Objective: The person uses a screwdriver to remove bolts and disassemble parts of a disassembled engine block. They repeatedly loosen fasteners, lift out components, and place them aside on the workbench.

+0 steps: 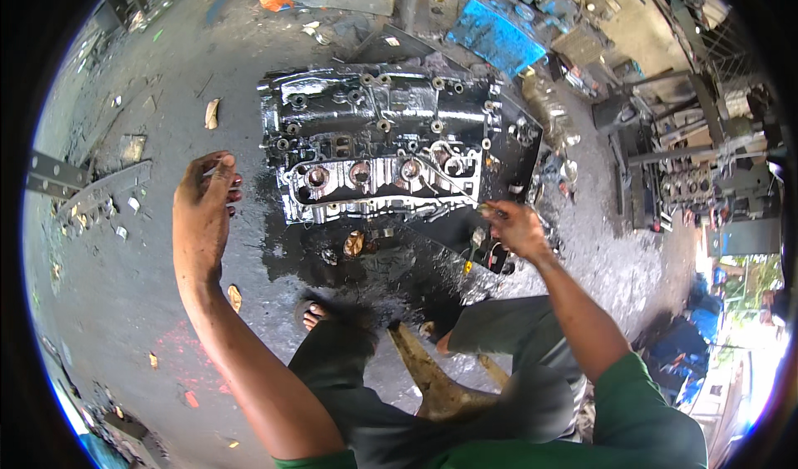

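On the floor in front of me lies a large, oily black engine block [332, 107]. Along its near side runs a bright metal face [382, 188] with several round, rust-brown openings. My right hand [517, 229], at the near right corner, pinches the end of a thin rod [453, 188]. The rod slants left and away across the metal face toward the openings; its far tip is hard to make out. Off the block's left side, my left hand [206, 199] hangs in the air with fingers loosely bent and apart, holding nothing.
A dark flat tray [522, 149] with small parts lies under the block's right side. Beyond stands a blue metal piece [496, 35]. Right of it are racks with engine parts [688, 185]. A worn stool [440, 386] is between my legs. Oil wets the floor.
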### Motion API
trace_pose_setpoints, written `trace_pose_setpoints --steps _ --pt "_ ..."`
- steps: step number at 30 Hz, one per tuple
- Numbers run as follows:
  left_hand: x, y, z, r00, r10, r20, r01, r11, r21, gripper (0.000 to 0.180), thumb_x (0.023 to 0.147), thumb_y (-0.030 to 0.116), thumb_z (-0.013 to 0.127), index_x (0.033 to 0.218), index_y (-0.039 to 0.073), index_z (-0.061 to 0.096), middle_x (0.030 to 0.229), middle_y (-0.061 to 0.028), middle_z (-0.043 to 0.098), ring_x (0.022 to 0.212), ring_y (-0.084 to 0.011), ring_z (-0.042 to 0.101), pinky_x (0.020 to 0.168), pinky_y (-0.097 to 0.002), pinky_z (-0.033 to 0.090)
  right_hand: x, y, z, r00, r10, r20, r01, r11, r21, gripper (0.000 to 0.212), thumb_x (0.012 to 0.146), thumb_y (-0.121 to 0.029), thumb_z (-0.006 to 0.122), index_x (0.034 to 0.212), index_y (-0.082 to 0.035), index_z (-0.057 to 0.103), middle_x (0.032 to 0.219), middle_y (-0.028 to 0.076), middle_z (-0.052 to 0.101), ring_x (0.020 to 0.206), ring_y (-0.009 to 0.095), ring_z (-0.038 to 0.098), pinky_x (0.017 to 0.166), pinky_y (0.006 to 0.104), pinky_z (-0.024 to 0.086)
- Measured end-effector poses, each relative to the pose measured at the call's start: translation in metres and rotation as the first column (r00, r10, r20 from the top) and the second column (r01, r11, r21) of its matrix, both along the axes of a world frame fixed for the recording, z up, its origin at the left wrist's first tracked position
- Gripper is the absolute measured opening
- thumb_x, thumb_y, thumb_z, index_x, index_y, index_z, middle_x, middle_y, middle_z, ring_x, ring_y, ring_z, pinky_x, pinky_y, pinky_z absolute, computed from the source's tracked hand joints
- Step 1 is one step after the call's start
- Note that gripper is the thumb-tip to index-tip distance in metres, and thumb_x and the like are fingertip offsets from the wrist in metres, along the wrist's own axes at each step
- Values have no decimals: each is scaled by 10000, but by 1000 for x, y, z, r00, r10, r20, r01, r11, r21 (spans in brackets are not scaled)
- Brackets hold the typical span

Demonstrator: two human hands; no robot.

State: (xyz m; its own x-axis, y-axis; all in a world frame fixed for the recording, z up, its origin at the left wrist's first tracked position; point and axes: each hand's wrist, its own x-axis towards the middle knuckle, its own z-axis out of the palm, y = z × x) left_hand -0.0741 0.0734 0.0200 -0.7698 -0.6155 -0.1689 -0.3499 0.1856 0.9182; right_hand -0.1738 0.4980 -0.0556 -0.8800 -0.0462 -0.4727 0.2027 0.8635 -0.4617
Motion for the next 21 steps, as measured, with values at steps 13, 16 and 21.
trace_pose_setpoints --steps 13,16,21 --pt "-26 44 -21 927 -297 227 330 936 -124 431 943 389 602 1119 -5 623 802 -122 682 716 -180 620 666 -316 477 140 -44 -91 943 -304 -138 230 890 -394 367 954 -291 617 1247 -70 591 913 176 699 760 275 696 672 383 536" --pt "-34 78 -36 840 -431 331 493 861 -128 437 949 389 582 1033 -38 622 783 -184 684 724 -271 678 691 -397 500 122 -61 -96 948 -236 -211 123 889 -441 355 974 -234 601 1282 -61 569 931 140 699 784 139 700 664 323 538" --pt "-54 119 -62 816 -470 337 545 820 -176 503 965 452 541 1046 -37 627 819 -183 698 791 -320 696 713 -420 511 90 -59 -91 915 -259 -310 146 928 -343 358 970 -242 596 1255 -27 566 876 142 693 762 164 711 640 343 544"
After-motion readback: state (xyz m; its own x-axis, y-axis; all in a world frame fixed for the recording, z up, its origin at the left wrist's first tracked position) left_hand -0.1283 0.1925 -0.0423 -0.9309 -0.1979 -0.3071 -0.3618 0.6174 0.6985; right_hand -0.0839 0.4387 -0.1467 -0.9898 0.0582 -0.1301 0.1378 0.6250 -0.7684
